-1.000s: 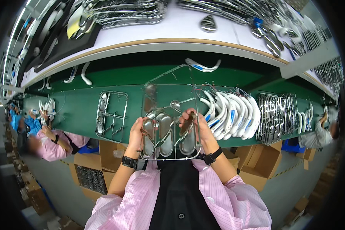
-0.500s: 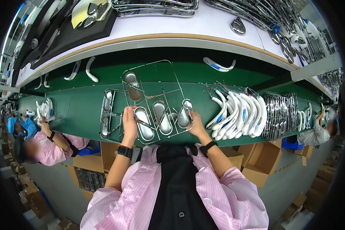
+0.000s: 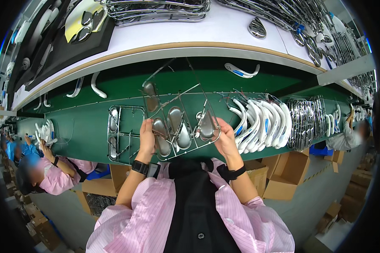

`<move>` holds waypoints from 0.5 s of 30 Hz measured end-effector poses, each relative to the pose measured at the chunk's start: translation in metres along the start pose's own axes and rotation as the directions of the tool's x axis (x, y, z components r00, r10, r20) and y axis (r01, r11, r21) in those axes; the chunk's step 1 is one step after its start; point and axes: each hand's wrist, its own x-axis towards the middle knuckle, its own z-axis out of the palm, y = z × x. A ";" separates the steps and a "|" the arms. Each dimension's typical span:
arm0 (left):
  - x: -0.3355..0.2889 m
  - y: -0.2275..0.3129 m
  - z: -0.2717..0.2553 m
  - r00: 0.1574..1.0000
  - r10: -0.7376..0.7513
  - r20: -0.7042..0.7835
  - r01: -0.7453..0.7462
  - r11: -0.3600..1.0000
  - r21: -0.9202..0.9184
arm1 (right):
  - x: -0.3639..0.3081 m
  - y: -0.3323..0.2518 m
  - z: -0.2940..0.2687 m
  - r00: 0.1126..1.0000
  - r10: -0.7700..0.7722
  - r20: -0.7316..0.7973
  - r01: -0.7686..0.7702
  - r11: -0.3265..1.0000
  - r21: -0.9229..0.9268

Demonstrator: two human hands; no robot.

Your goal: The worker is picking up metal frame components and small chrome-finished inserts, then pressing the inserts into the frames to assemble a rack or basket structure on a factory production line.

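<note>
Between my hands a thin wire rack (image 3: 191, 150) is held tilted above the green workbench, with several shiny oval metal pieces (image 3: 183, 137) on it. My left hand (image 3: 147, 139) is closed on its lower left side, beside a metal piece there. Fingers of my right hand (image 3: 226, 140) are bent round the right edge, next to another oval piece (image 3: 207, 125); whether they also touch that piece I cannot tell. Left of my left hand, a second wire rack (image 3: 131, 108) with oval metal pieces lies on the bench.
Several white curved handles (image 3: 261, 126) lie in a row at right, beside stacked metal racks (image 3: 305, 124). A shelf edge (image 3: 190, 47) spans the far side, with one curved handle (image 3: 242, 71) below. A cardboard box (image 3: 285, 175) stands before the bench. A co-worker (image 3: 55, 170) works at left.
The rack has tilted, its right side swinging. My right hand has shifted right and turned, its fingers now round the rack's right edge. My left hand keeps its grip.
</note>
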 end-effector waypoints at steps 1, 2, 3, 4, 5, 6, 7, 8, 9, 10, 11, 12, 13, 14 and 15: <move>-0.006 0.008 0.005 0.995 -0.077 0.062 0.077 0.997 0.016 | 0.002 0.002 -0.002 0.998 -0.007 0.060 0.009 0.999 -0.040; -0.009 0.011 0.010 0.980 -0.155 0.121 0.152 0.988 0.036 | 0.004 0.015 -0.011 0.998 -0.006 0.057 0.009 0.999 -0.042; -0.011 0.008 0.015 0.970 -0.197 0.142 0.190 0.980 0.064 | 0.009 0.036 -0.023 0.996 -0.002 0.089 -0.004 0.998 0.066; -0.007 -0.005 0.014 0.971 -0.197 0.137 0.190 0.980 0.060 | 0.016 0.042 -0.017 0.992 0.001 0.126 -0.023 0.985 0.174; 0.001 -0.025 0.011 0.961 -0.195 0.195 0.179 0.979 0.097 | 0.016 0.043 -0.013 0.991 0.007 0.130 -0.030 0.985 0.173; 0.004 -0.037 0.009 0.949 -0.196 0.248 0.167 0.977 0.134 | 0.016 0.028 0.014 0.995 0.046 0.092 -0.062 0.982 0.181; -0.006 -0.029 0.021 0.943 -0.222 0.249 0.213 0.975 0.065 | 0.016 0.010 0.038 0.995 0.082 0.051 -0.091 0.978 0.189; -0.006 -0.026 0.022 0.943 -0.225 0.246 0.216 0.974 0.064 | 0.014 0.002 0.050 0.993 0.115 0.006 -0.114 0.973 0.198; -0.005 -0.024 0.021 0.922 -0.286 0.262 0.266 0.958 0.109 | 0.015 0.006 0.042 0.972 0.235 -0.025 -0.220 0.937 0.271; -0.005 -0.023 0.021 0.897 -0.347 0.276 0.314 0.937 0.156 | 0.012 0.009 0.037 0.971 0.239 -0.025 -0.223 0.937 0.270; -0.007 -0.021 0.022 0.896 -0.348 0.274 0.317 0.936 0.154 | 0.008 0.012 0.032 0.968 0.234 -0.088 -0.218 0.963 0.156; -0.009 -0.020 0.024 0.890 -0.338 0.306 0.320 0.941 0.109 | 0.005 0.014 0.030 0.965 0.221 -0.145 -0.217 0.975 0.040; -0.011 -0.020 0.026 0.883 -0.325 0.337 0.323 0.944 0.065 | 0.005 0.016 0.031 0.973 0.155 -0.169 -0.163 0.986 -0.031; -0.011 -0.023 0.027 0.885 -0.324 0.335 0.322 0.945 0.064 | 0.005 0.020 0.029 0.973 0.157 -0.167 -0.164 0.986 -0.031; -0.011 -0.026 0.029 0.933 -0.247 0.262 0.232 0.969 0.087 | 0.006 0.025 0.026 0.948 0.179 -0.264 -0.179 0.984 0.024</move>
